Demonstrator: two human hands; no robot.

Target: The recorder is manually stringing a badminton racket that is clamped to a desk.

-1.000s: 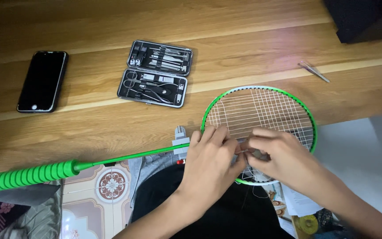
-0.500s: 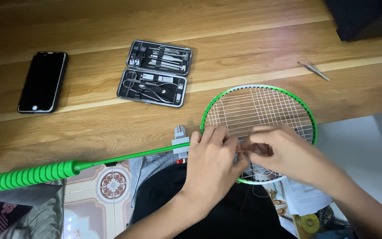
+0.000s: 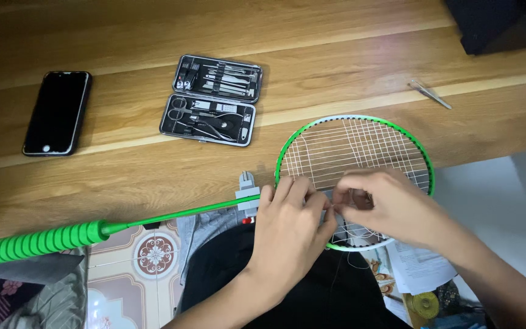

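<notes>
A green badminton racket lies across the front edge of a wooden table, its ribbed green grip sticking out to the left past the edge. Both hands rest on the lower part of the racket head. My left hand pinches a white string at the head's near side. My right hand covers the strings beside it, fingertips meeting the left hand's; a small dark tool seems to be between its fingers. Loose string ends hang below the frame.
An open manicure tool case lies behind the racket. A black phone lies face up at the left. Metal tweezers lie at the right, a dark object at the far right corner. Below are my dark-clothed lap, patterned floor tiles and papers.
The hands stay on the racket head; the fingers have shifted slightly on the strings. The racket and the table items have not moved.
</notes>
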